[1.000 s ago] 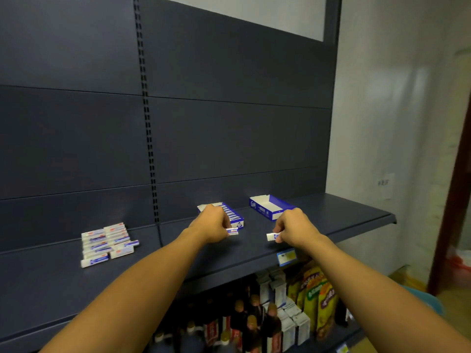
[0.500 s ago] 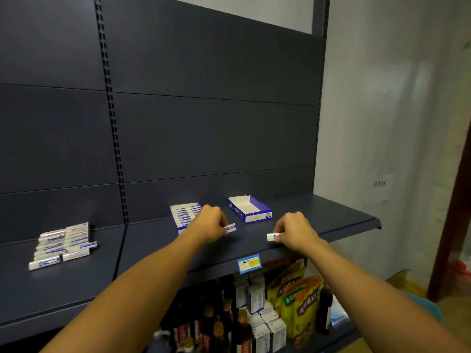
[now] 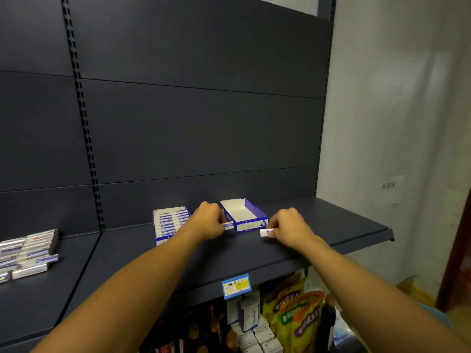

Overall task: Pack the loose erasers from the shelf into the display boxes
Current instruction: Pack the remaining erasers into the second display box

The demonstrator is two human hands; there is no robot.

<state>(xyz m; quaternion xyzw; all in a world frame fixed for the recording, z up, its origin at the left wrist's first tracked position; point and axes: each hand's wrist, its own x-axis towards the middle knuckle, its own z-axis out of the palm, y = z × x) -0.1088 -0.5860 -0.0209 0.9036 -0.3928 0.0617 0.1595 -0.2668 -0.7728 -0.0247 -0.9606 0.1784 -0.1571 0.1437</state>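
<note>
Item, left hand (image 3: 207, 222): fingers curled, one eraser (image 3: 227, 226) pinched at its near end, free end pointing at 3 o'clock toward the front wall of the empty display box (image 3: 244, 216). Compared with half a second before: carried from in front of the filled display box (image 3: 169, 222) over to the gap between the two boxes; now just beside the empty one, at its 9 o'clock

Item, right hand (image 3: 290, 228): fingers curled, second eraser (image 3: 266, 232) held between thumb and fingertips, white end showing at 9 o'clock of the knuckles. Brought closer to the empty box than a second before; eraser now just beside the box's front right corner, at its 4 o'clock, low over the shelf (image 3: 331, 233); whether touching the shelf, cannot tell

Item, empty display box: open top, white inside, nothing in it. Filled display box at its 9 o'clock: rows of erasers packed in, near part hidden behind the left forearm

Item, loose erasers (image 3: 26, 250): stacked pile well apart at 9 o'clock on the neighbouring shelf section, not yet packed

Meaning for the task, as judged: first box taken as done, both hands converged on the second, each with one piece ready to drop in; packing of that box only at its start, with the pile left to fetch

Below the shelf: price tag (image 3: 236, 286), cartons and snack bags
</note>
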